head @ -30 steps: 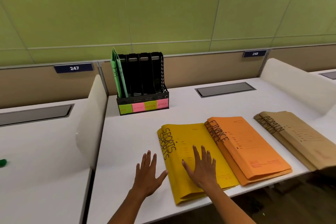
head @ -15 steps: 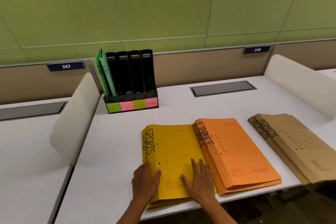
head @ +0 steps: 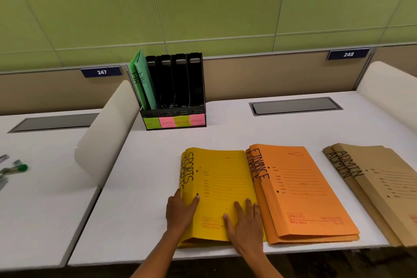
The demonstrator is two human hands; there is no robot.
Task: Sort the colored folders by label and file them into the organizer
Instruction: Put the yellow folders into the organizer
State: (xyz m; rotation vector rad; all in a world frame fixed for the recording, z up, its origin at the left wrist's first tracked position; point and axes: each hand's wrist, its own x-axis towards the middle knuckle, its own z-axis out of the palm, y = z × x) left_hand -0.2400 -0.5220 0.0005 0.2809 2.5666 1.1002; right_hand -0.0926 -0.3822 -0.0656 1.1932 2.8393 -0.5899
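Left hand (head: pixel 179 212) grips the spine edge of the 2 yellow SPORTS folders (head: pixel 216 189), thumb on top, right hand (head: pixel 244 224) pressing flat with fingers spread, beside orange FINANCE folders (head: pixel 302 192), organizer (head: pixel 174 97) behind on the desk (head: pixel 144 183).

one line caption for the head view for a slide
Left hand grips the yellow folders, right hand flat on top.

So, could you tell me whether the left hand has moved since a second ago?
Yes. The left hand went right, off the bare desk, onto the yellow SPORTS folder's left edge.
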